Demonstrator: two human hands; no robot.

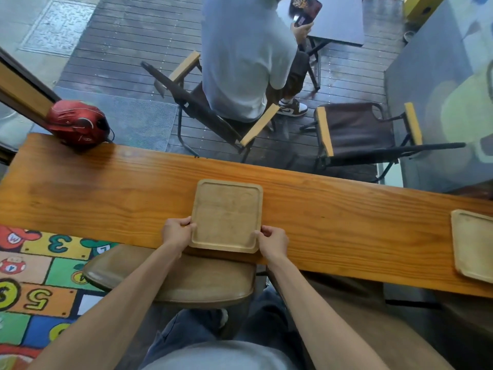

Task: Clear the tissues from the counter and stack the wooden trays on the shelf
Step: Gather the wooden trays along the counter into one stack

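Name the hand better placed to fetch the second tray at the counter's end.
Right. The second tray lies at the counter's right end, on the right hand's side. The left hand would have to cross the held tray.

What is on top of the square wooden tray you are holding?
Nothing lies on the square wooden tray; its bare surface shows. Left hand and right hand grip its near corners, covering them. Its underside is hidden.
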